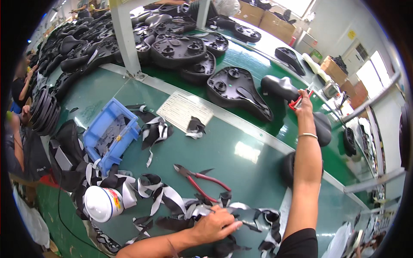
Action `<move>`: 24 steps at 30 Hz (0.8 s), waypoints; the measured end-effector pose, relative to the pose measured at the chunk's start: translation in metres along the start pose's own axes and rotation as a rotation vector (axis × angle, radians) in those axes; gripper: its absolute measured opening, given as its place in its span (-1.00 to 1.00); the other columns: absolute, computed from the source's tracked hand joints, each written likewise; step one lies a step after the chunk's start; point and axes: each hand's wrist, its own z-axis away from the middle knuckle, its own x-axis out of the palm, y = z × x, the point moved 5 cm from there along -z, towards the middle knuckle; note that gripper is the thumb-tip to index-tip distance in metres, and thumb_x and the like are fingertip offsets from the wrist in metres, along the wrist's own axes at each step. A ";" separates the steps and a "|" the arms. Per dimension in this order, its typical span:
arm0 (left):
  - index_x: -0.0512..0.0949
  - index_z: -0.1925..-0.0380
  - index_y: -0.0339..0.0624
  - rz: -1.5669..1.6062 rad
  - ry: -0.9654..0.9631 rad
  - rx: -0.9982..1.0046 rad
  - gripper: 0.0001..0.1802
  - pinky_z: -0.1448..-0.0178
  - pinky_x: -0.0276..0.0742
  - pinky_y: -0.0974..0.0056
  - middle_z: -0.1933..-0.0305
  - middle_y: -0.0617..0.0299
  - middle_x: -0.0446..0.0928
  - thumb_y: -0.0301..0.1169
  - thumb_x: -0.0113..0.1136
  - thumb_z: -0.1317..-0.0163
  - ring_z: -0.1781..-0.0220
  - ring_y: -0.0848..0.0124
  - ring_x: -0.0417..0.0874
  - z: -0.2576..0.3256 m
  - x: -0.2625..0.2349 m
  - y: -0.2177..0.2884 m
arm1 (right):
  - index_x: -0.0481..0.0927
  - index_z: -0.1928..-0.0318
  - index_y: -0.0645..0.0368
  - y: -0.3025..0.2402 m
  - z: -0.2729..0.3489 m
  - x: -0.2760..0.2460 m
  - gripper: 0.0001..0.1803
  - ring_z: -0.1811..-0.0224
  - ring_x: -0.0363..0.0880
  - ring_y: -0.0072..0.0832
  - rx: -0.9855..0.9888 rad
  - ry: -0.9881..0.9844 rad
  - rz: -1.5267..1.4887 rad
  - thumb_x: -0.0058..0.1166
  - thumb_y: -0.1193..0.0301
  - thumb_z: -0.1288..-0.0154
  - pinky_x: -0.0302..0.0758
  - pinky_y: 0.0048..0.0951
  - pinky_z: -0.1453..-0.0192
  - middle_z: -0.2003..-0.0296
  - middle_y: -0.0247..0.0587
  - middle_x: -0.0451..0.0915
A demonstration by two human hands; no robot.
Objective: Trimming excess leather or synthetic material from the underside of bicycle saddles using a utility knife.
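Note:
Reaching far to the right, my right hand (304, 103) is closed around a red-handled hand tool (294, 104); its working end is hard to make out. That hand is at the tip of a dark bicycle saddle (277, 86) lying on the green surface. My left hand (217, 223) rests low at the near middle, fingers curled, among black and white scrap strips (170, 200); anything inside it is hidden. Just beyond it lie red-handled cutting pliers (202, 180), jaws pointing away to the left. An upturned saddle (236, 92) sits left of my right hand.
A blue bin (112, 133) with dark scraps stands at left, near a white lidded mug (102, 203). A printed sheet (183, 109) lies by the metal rail. Saddles (178, 49) pile up at the back, beside a white post (124, 38). People work at far left.

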 end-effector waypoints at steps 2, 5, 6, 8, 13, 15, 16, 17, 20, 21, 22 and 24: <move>0.50 0.64 -0.18 -0.050 -0.015 -0.022 -0.72 0.25 0.28 0.22 0.64 0.20 0.38 -0.31 0.27 -0.17 0.53 0.26 0.42 0.001 0.003 -0.005 | 0.62 0.33 -0.03 -0.031 0.040 -0.038 -0.73 0.50 0.41 -0.51 0.045 -0.043 0.156 0.32 0.13 -0.05 0.42 -0.41 0.50 0.51 -0.47 0.45; 0.51 0.63 -0.19 -0.076 0.019 -0.033 -0.74 0.26 0.30 0.20 0.62 0.19 0.42 -0.32 0.28 -0.15 0.53 0.23 0.43 -0.001 0.006 -0.006 | 0.61 0.29 0.02 -0.077 0.106 -0.099 -0.73 0.40 0.50 -0.51 0.025 -0.161 0.276 0.26 0.14 -0.13 0.44 -0.40 0.48 0.39 -0.41 0.54; 0.51 0.63 -0.19 -0.090 0.038 -0.027 -0.75 0.27 0.31 0.19 0.61 0.18 0.43 -0.33 0.28 -0.14 0.52 0.22 0.44 -0.003 0.006 -0.004 | 0.61 0.28 0.04 -0.085 0.144 -0.108 -0.72 0.38 0.51 -0.52 0.028 -0.269 0.268 0.25 0.13 -0.14 0.44 -0.44 0.49 0.39 -0.41 0.53; 0.52 0.41 -0.25 0.061 0.176 -0.068 -0.80 0.19 0.46 0.26 0.38 0.13 0.53 -0.33 0.24 -0.19 0.37 0.31 0.56 -0.002 0.002 -0.004 | 0.62 0.21 0.08 -0.101 0.233 -0.111 -0.68 0.29 0.51 -0.54 0.013 -0.271 0.282 0.24 0.14 -0.15 0.43 -0.53 0.42 0.35 -0.39 0.52; 0.02 -0.31 -0.22 0.826 0.198 -0.097 -0.14 -0.18 0.41 0.16 -0.23 0.03 0.29 0.08 0.11 -0.24 -0.17 0.20 0.44 -0.002 -0.011 -0.017 | 0.65 0.08 0.03 -0.086 0.412 -0.066 -0.59 0.34 0.48 -0.44 -0.636 -0.760 1.165 0.35 0.23 -0.01 0.48 -0.46 0.19 0.26 -0.24 0.45; 0.02 -0.34 -0.20 0.964 0.290 -0.182 -0.03 -0.29 0.31 0.10 -0.27 0.07 0.28 0.25 0.06 -0.17 -0.27 0.20 0.37 -0.002 -0.018 -0.026 | 0.65 0.05 0.03 -0.083 0.453 -0.056 -0.54 0.32 0.52 -0.37 -0.823 -1.078 1.223 0.37 0.32 0.05 0.51 -0.42 0.14 0.26 -0.20 0.47; 0.04 -0.34 -0.20 1.039 0.328 -0.242 -0.02 -0.31 0.29 0.09 -0.30 0.09 0.27 0.27 0.06 -0.15 -0.30 0.21 0.34 -0.002 -0.020 -0.029 | 0.65 0.05 0.06 -0.086 0.460 -0.057 -0.53 0.32 0.54 -0.34 -0.765 -1.206 1.137 0.38 0.36 0.07 0.52 -0.41 0.12 0.27 -0.17 0.50; 0.12 -0.30 -0.22 1.067 0.315 -0.269 -0.04 -0.33 0.29 0.09 -0.27 0.14 0.31 0.28 0.07 -0.14 -0.30 0.23 0.35 -0.006 -0.021 -0.029 | 0.66 0.23 0.27 -0.084 0.431 -0.063 -0.64 0.36 0.59 -0.44 -0.667 -1.193 0.893 0.39 0.36 0.05 0.54 -0.46 0.12 0.50 -0.31 0.55; 0.28 -0.19 -0.32 1.083 0.326 -0.407 -0.32 -0.35 0.30 0.10 -0.21 0.05 0.40 -0.01 0.04 -0.26 -0.23 0.22 0.45 -0.007 -0.026 -0.025 | 0.45 0.03 0.22 -0.100 0.321 -0.084 -0.64 0.60 0.54 -0.63 -0.304 -0.566 0.510 0.14 0.33 -0.22 0.37 -0.67 0.57 0.52 -0.28 0.55; 0.28 -0.19 -0.32 1.097 0.315 -0.402 -0.32 -0.35 0.30 0.10 -0.21 0.05 0.40 -0.01 0.04 -0.26 -0.23 0.22 0.45 -0.008 -0.021 -0.029 | 0.44 0.05 0.22 -0.103 0.273 -0.099 -0.64 0.61 0.53 -0.56 -0.160 -0.510 0.328 0.18 0.30 -0.23 0.45 -0.65 0.53 0.52 -0.26 0.52; 0.30 -0.17 -0.32 1.152 0.308 -0.451 -0.36 -0.29 0.37 0.10 -0.18 0.03 0.42 -0.10 0.05 -0.21 -0.17 0.21 0.49 -0.004 -0.018 -0.039 | 0.45 0.12 0.16 -0.094 0.235 -0.098 -0.68 0.63 0.50 -0.51 -0.083 -0.338 0.160 0.20 0.30 -0.21 0.44 -0.58 0.52 0.52 -0.23 0.51; 0.31 -0.15 -0.32 1.196 0.319 -0.504 -0.40 -0.24 0.44 0.09 -0.14 0.01 0.44 -0.19 0.06 -0.17 -0.11 0.20 0.54 0.005 -0.017 -0.048 | 0.45 0.19 0.11 -0.057 0.164 -0.091 -0.72 0.65 0.47 -0.46 0.009 -0.178 -0.009 0.23 0.30 -0.20 0.44 -0.51 0.52 0.53 -0.20 0.50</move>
